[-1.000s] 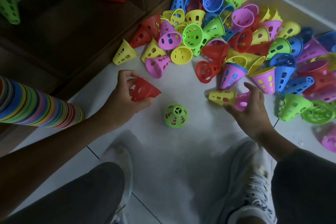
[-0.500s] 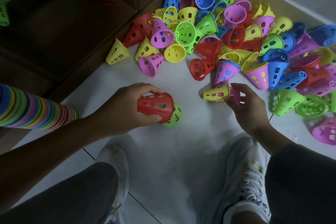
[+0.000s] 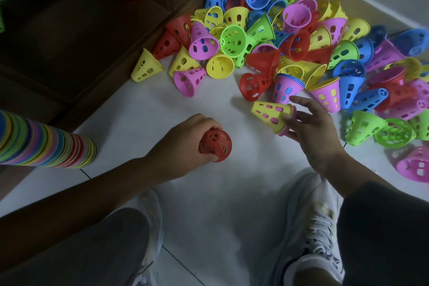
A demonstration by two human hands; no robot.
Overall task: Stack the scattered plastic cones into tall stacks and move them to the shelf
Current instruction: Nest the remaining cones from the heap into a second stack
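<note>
Red cone (image 3: 216,145) | looks light, stiff, holey; hold the sides | left hand (image 3: 183,139) grips it | right hand (image 3: 318,137) pinches yellow cone (image 3: 271,114)

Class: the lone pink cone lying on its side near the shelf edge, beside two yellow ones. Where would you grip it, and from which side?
Grip the pink cone across its tapered wall near the narrow end, coming from above. It lies on its side with the wide mouth toward the viewer, leaving the top of the wall exposed.
</note>
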